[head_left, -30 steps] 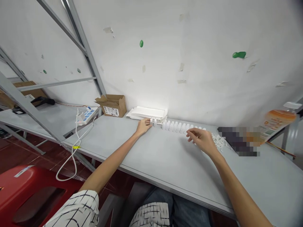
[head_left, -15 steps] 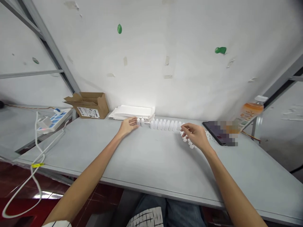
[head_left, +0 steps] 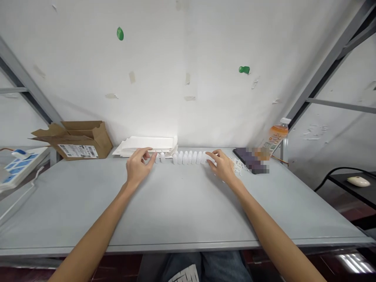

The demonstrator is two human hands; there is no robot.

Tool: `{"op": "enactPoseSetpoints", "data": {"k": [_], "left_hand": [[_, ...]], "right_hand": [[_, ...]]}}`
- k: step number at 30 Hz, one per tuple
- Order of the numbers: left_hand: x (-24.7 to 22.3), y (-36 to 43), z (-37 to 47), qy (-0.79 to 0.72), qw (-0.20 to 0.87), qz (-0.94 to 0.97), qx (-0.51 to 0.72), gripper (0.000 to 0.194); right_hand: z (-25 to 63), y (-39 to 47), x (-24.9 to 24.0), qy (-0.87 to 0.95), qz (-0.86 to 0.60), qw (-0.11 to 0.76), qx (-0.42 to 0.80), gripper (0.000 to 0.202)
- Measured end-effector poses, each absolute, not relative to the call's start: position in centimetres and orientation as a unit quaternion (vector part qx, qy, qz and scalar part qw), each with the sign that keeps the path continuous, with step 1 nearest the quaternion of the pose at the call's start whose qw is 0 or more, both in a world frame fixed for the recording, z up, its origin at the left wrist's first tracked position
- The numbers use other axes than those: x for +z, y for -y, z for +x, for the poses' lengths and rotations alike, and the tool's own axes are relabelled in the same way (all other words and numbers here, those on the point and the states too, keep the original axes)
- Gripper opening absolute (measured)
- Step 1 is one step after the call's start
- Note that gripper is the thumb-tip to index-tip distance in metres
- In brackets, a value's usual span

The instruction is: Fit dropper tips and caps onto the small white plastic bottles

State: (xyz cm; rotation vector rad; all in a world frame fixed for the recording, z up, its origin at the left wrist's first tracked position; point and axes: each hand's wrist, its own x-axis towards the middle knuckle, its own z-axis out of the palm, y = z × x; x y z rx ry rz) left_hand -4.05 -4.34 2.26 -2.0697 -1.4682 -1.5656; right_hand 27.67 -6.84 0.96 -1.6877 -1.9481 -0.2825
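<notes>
Small translucent white bottles (head_left: 185, 158) stand upright in a close double row near the back of the table. Left of a gap stand a couple more bottles (head_left: 162, 157). Beside these is my left hand (head_left: 138, 166), its fingers bent and the thumb apart, with nothing seen in it. My right hand (head_left: 221, 166) is at the row's right end. Its index fingertip meets or nearly meets the last bottle, and the thumb is spread below. The palm hides what lies under it. A pile of small white pieces (head_left: 239, 166) lies right of that hand.
White paper sheets (head_left: 147, 144) lie behind the left bottles. An opened cardboard box (head_left: 79, 141) and a power strip (head_left: 22, 166) are at left. At right are a dark phone-like device (head_left: 245, 156) and a drink bottle (head_left: 277, 137). A wall stands behind.
The view has swung right. My left hand's straight fingers have bent, with the thumb out. My right hand has spread its fingers at the row's end and now covers white pieces seen below it earlier.
</notes>
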Motion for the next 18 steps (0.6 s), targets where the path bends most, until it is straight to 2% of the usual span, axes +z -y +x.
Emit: {"op": "enactPoseSetpoints", "data": {"k": [6, 14, 18], "left_hand": [[1.5, 5.5, -2.1, 0.444, 0.065, -0.732, -0.512, 0.017], [1.8, 5.4, -2.3, 0.437, 0.059, -0.721, -0.535, 0.014], [1.8, 5.4, -2.3, 0.433, 0.057, -0.723, -0.535, 0.014]], "right_hand": [[27.2, 6.4, 0.7, 0.74, -0.619, 0.239, -0.113, 0.034], [27.3, 7.0, 1.2, 0.72, -0.615, 0.312, -0.074, 0.019], [27.1, 7.7, 1.6, 0.723, -0.634, 0.268, -0.06, 0.024]]}}
